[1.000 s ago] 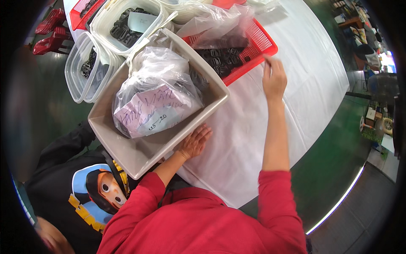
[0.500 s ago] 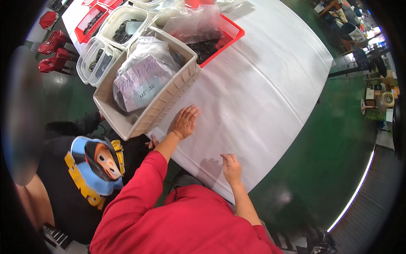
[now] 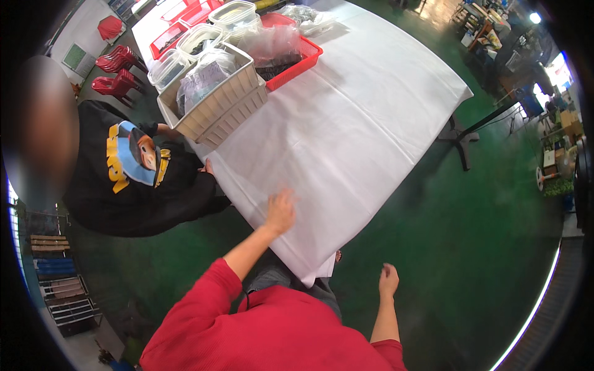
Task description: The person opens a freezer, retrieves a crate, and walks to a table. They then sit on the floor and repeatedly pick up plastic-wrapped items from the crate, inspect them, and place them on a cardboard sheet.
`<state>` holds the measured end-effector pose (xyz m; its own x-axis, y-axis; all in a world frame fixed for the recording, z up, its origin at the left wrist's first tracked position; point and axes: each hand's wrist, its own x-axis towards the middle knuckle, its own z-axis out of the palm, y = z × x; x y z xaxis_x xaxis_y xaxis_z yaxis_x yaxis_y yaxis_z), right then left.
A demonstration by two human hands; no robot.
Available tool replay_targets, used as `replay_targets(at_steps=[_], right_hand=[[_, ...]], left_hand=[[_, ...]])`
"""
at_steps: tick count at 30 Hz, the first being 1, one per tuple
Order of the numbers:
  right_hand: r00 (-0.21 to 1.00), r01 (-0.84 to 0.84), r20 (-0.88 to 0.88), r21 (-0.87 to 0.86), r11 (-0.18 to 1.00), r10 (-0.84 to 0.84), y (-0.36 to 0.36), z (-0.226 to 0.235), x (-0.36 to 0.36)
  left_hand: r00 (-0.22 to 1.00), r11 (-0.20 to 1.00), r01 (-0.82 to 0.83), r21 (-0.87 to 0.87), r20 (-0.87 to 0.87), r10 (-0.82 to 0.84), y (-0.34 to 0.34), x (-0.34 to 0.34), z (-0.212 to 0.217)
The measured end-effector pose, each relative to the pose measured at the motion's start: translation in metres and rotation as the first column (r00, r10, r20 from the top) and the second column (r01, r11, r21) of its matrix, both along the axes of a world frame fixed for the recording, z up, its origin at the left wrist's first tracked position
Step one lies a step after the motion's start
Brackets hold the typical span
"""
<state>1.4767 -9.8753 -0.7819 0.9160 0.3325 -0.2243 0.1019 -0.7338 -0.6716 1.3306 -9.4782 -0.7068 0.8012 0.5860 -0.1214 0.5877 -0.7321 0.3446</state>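
Floor: green, runs under everything [image 3: 445, 247].
Desk: white-covered [image 3: 371, 111], nearest thing to both hands; cover hangs past the near corner, probably there to protect the top.
Co-worker: black printed top [image 3: 133, 161], at the desk's left side; one hand [image 3: 208, 167] at the edge, maybe for support.
Chairs: red, stacked [image 3: 117, 86], far left on the floor, likely to save room.
Beige bins: look like two, one on the other [image 3: 226, 96], at the desk's left edge; stacking presumably keeps the footprint small.
Red basket: just beyond the bins [image 3: 298, 71], perforated wall; probably keeps its contents together.
Clear tubs: beside and behind the bins [image 3: 167, 71], likely keeping contents sorted and visible.
Tied-up bag: clear plastic, paper inside or on it [image 3: 204, 77], sits in the upper bin, tilted.
Left hand: over the desk's near part [image 3: 281, 211], blurred; contact and finger spread, cannot tell.
Right hand: off the desk's right side, above the floor [image 3: 388, 281], fingers partly bent, nothing visible in it. Hands well apart.
Small dark parts: in the red basket [image 3: 278, 67], too small to identify.
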Motion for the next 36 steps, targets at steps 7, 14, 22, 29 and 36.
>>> replay_targets(at_steps=[7, 14, 22, 29, 36], right_hand=[[0.497, 0.577, -0.607, -0.303, 0.759, -0.620, -0.188, -0.052, -0.043], [0.788, 0.018, -0.609, -0.127, 0.992, -0.092, -0.117, -0.015, -0.051], [0.871, -0.118, -0.485, -0.066, 0.991, 0.072, -0.160, -0.026, 0.037], [0.870, 0.148, -0.443, -0.181, 0.972, -0.215, -0.333, 0.006, 0.161], [0.629, 0.742, -0.325, -0.017, 0.670, -0.706, -0.510, 0.014, 0.231]], left_hand=[[0.976, 0.902, 0.208, -0.380, 0.018, -0.217, -0.109, -0.023, 0.039], [0.863, 0.895, 0.320, -0.311, -0.293, -0.411, -0.129, -0.046, 0.048], [0.836, 0.900, 0.235, -0.367, -0.396, -0.380, -0.202, -0.006, 0.046], [0.784, 0.830, 0.470, -0.300, -0.290, -0.548, -0.340, 0.179, 0.036], [0.553, 0.508, 0.775, -0.375, 0.014, -0.833, -0.455, 0.362, 0.078]])
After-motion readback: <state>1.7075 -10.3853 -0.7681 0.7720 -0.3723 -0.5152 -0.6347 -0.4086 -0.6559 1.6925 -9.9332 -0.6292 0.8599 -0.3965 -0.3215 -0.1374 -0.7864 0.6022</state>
